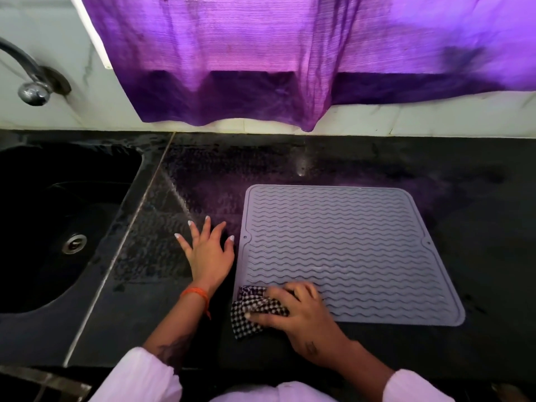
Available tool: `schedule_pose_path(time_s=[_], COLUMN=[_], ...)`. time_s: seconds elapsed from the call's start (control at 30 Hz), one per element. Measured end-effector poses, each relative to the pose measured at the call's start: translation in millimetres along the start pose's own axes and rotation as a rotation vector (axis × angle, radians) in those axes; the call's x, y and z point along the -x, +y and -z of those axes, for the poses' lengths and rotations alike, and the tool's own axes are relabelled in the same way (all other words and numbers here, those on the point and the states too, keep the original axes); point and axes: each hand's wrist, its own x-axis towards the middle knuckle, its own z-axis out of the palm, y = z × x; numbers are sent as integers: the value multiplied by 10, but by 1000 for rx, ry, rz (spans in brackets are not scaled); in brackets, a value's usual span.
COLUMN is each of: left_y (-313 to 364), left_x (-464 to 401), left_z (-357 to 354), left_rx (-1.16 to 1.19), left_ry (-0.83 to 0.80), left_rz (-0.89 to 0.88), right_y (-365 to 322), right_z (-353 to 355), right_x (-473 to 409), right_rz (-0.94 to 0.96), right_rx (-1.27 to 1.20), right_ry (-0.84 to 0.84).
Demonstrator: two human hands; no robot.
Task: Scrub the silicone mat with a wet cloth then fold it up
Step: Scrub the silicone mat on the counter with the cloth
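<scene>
I see my right hand [298,311] gripping the checked cloth [252,311] on the near-left corner of the silicone mat [342,250], left hand [207,250] spread flat on the counter [478,227] beside it, so scrubbing seems in progress and folding is not yet done.

We see a grey silicone mat [342,250], matt, with wavy ridges. The checked cloth [249,311] looks soft and woven. The dark stone tabletop [478,227] shines a little. The tap [32,82] is shiny metal. The purple curtain [261,53] is thin cloth.
</scene>
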Motion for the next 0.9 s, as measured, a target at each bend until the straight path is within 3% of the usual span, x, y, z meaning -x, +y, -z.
schedule_pose_path(time_s=[0.33, 0.73, 0.9], left_y=[87, 181, 218], left_x=[15, 92, 78], left_z=[-49, -115, -212], left_rx=[2, -127, -186], left_ry=[-22, -83, -120], left_rz=[-105, -351, -375], right_y=[94, 352, 446], right_z=[91, 311, 288], right_x=[404, 420, 513], right_rz=[15, -130, -220], right_rx=[-39, 13, 72], right_ry=[42, 72, 50])
